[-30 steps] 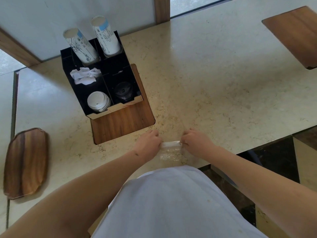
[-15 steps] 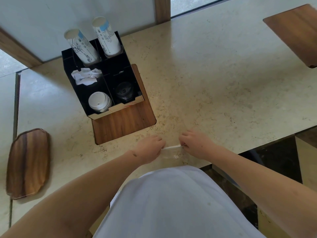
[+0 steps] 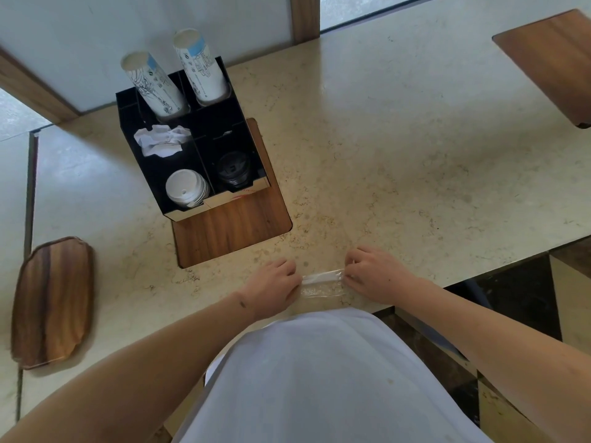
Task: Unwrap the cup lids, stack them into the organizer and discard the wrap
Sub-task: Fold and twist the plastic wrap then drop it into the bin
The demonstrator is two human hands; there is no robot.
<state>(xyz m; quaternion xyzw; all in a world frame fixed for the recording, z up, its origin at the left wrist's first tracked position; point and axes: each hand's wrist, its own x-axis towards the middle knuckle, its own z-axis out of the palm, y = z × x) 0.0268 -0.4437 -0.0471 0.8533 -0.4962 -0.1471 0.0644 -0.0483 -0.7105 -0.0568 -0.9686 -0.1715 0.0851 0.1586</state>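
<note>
The clear, thin plastic wrap point(image 3: 321, 282) is light, limp and slippery. Left hand point(image 3: 275, 287) and right hand point(image 3: 377, 276) pinch its opposite ends at the near counter edge; grip it there.

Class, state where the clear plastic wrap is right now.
In the head view, the wrap lies at the counter's near edge, held between the left hand and right hand.
</note>
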